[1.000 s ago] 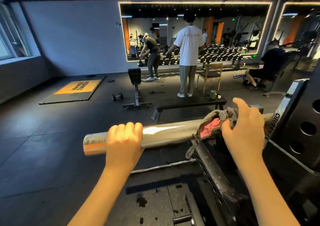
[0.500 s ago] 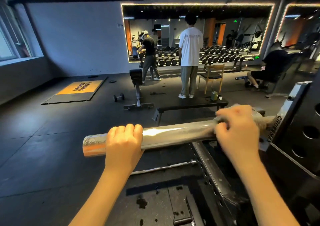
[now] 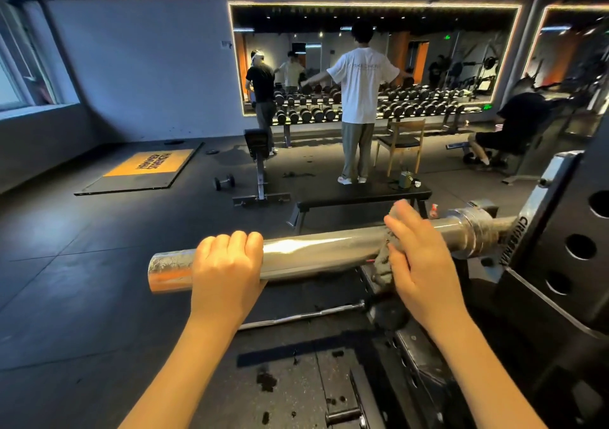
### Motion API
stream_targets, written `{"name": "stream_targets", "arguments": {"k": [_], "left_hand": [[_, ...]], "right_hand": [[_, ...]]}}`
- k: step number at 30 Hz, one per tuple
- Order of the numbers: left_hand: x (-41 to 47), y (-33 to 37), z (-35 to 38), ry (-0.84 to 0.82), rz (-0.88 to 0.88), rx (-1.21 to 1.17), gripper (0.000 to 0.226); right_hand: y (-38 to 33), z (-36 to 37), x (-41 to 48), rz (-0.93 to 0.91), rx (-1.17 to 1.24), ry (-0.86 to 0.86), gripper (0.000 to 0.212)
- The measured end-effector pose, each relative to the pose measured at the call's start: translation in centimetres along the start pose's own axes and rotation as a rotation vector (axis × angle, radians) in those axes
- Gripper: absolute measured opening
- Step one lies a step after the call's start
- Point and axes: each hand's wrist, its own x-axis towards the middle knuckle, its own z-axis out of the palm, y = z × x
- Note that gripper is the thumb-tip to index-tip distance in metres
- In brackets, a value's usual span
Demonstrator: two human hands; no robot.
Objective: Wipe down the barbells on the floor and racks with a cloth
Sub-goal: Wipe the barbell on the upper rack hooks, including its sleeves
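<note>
Two hands on barbell (image 3: 316,250), presumably heavy, slick: left hand (image 3: 227,270) grips bare, right hand (image 3: 423,264) wraps soft cloth (image 3: 382,265) round.

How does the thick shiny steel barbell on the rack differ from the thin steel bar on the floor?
The thick shiny steel barbell rests on the black rack; the thin steel bar lies on the floor. The left hand grips the barbell and the right hand holds a grey cloth on it; nothing touches the thin bar. Both are bare metal.
</note>
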Motion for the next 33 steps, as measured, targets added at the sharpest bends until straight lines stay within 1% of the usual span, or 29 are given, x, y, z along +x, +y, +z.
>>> {"name": "stream_targets", "arguments": {"k": [2,4,6,8,10,11,12,14,15,17,18,20,22,24,26,28,29,31,33], "left_hand": [[0.1,0.0,0.0,-0.012,-0.003,0.001,0.037],[0.1,0.1,0.0,-0.028,-0.01,-0.007,0.038],[0.1,0.1,-0.1,-0.038,-0.012,-0.004,0.038],[0.1,0.1,-0.3,-0.042,-0.013,-0.003,0.039],[0.1,0.1,-0.5,-0.053,-0.007,-0.015,0.041],[0.1,0.1,-0.6,-0.055,-0.004,-0.021,0.041],[0.1,0.1,-0.6,-0.049,-0.001,-0.024,0.041],[0.2,0.2,-0.7,-0.026,0.002,-0.026,0.038],[0.2,0.1,-0.7,-0.014,0.003,-0.028,0.036],[0.2,0.0,-0.6,0.003,0.015,-0.025,0.034],[0.2,-0.1,-0.6,0.007,0.024,-0.022,0.034],[0.2,-0.2,-0.4,0.009,0.034,-0.021,0.034],[0.2,-0.1,-0.5,-0.003,0.029,-0.02,0.034],[0.2,0.1,-0.7,-0.028,0.01,-0.02,0.037],[0.2,0.3,-1.0,-0.061,-0.005,-0.028,0.041],[0.3,0.3,-1.3,-0.087,-0.01,-0.053,0.045],[0.4,0.2,-1.5,-0.095,0.0,-0.066,0.047],[0.8,0.0,-2.4,-0.156,0.025,-0.071,0.05],[1.7,-0.5,-3.3,-0.328,0.022,-0.075,0.057]], "right_hand": [[1.9,-1.0,0.3,0.12,-0.092,0.043,0.049],[2.3,-1.1,0.4,0.159,-0.184,0.095,0.05],[0.1,0.2,0.3,0.102,-0.131,0.119,0.046],[-2.3,1.6,-0.4,0.001,-0.048,0.087,0.043],[-2.4,1.4,-0.6,-0.105,-0.042,0.035,0.042],[-1.3,0.7,-0.5,-0.127,-0.069,0.036,0.042],[0.2,-0.1,-0.4,-0.112,-0.119,0.057,0.042],[3.2,-1.5,-0.2,-0.012,-0.211,0.138,0.043],[3.8,-1.6,-0.3,0.05,-0.228,0.176,0.044],[2.1,-0.3,-0.5,0.119,-0.197,0.226,0.045],[0.5,0.7,-0.7,0.107,-0.158,0.219,0.045],[-2.2,2.1,-1.2,-0.002,-0.071,0.162,0.044],[-2.2,1.7,-1.1,-0.1,-0.068,0.081,0.045],[0.4,0.4,-0.8,-0.102,-0.127,0.056,0.047],[2.7,-0.7,-0.5,-0.019,-0.165,0.109,0.047],[2.2,-0.5,-0.2,0.075,-0.131,0.164,0.047],[1.0,0.1,0.0,0.09,-0.099,0.163,0.046],[-1.5,1.2,-0.1,0.018,-0.033,0.107,0.046],[-2.3,1.1,-0.2,-0.1,0.016,0.018,0.046]]}}
